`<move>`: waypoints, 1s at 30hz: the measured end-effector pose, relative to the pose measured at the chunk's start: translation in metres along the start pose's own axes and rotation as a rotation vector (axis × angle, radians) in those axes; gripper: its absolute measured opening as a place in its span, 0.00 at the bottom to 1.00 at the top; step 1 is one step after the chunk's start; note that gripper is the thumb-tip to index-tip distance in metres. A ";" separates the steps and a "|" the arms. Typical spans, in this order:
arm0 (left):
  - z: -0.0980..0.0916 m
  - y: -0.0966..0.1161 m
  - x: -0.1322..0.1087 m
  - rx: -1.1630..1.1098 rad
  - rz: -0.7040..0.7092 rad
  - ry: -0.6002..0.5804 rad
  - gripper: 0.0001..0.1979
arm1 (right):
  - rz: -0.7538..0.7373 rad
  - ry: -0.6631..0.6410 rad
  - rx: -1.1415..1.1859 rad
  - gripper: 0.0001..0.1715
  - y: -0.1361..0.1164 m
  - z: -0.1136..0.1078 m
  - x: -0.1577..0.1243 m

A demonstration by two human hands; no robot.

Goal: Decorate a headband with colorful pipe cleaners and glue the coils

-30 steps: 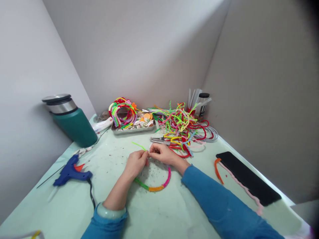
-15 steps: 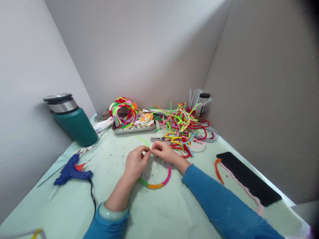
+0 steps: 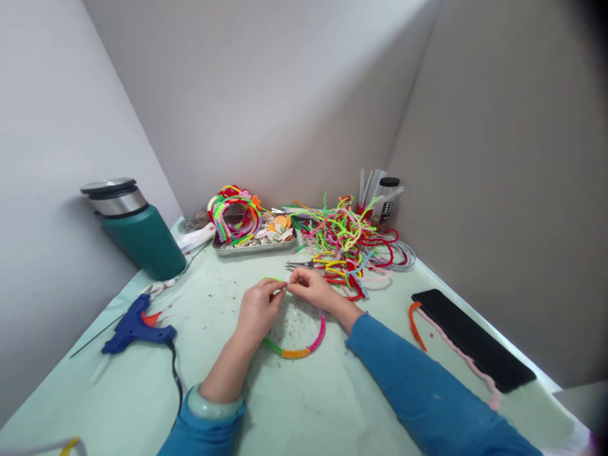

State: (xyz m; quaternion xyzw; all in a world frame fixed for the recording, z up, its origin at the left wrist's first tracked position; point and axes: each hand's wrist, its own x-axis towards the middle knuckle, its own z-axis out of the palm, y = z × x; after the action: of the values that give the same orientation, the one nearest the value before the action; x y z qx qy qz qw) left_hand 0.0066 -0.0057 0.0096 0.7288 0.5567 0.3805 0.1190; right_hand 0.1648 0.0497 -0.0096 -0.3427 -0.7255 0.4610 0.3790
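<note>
A hoop wrapped in pipe cleaner (image 3: 296, 354), with green, orange and pink stretches, hangs in a curve below my two hands. My left hand (image 3: 260, 309) pinches with thumb and forefinger at the top of the hoop, and a bright green pipe cleaner end (image 3: 272, 279) shows just behind its knuckles. Right beside it my right hand (image 3: 311, 288) is also closed in a pinch, its fingertips meeting those of the left. The exact spot between the fingertips is hidden. Scissors (image 3: 301, 266) lie just behind my right hand.
A metal tray (image 3: 256, 250) holds finished-looking colourful hoops and small pieces. A tangle of pipe cleaners (image 3: 349, 231) lies to its right. A blue glue gun (image 3: 137, 326) and a green bottle (image 3: 142, 240) stand left. On the right are a black slab (image 3: 475, 339) and a pink pipe cleaner (image 3: 458, 350).
The bright green pipe cleaner end, which stuck up behind my left hand, now lies lower and flatter behind the knuckles. Both hands stay nearly in place, still pinching.
</note>
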 end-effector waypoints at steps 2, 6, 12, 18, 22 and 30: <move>0.000 0.000 0.000 0.014 -0.008 -0.012 0.10 | -0.014 -0.007 0.000 0.10 0.000 0.000 0.000; 0.000 0.001 0.000 0.042 -0.018 -0.032 0.10 | -0.027 -0.017 -0.008 0.10 -0.001 0.000 -0.001; 0.000 0.001 0.000 0.079 -0.023 -0.046 0.10 | -0.023 -0.030 -0.016 0.08 -0.002 0.000 -0.001; 0.002 0.000 0.001 0.065 -0.020 -0.061 0.10 | -0.040 -0.039 -0.032 0.08 -0.001 -0.001 -0.001; 0.002 0.000 0.001 0.065 -0.038 -0.051 0.09 | -0.048 -0.044 -0.008 0.09 -0.001 0.000 -0.001; 0.001 0.001 0.000 0.033 -0.098 -0.072 0.09 | -0.042 -0.039 -0.014 0.09 -0.002 -0.001 -0.002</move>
State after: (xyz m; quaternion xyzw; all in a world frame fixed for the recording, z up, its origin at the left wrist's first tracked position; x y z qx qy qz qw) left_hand 0.0077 -0.0064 0.0097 0.7158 0.5932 0.3384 0.1457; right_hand 0.1657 0.0478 -0.0076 -0.3210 -0.7431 0.4546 0.3717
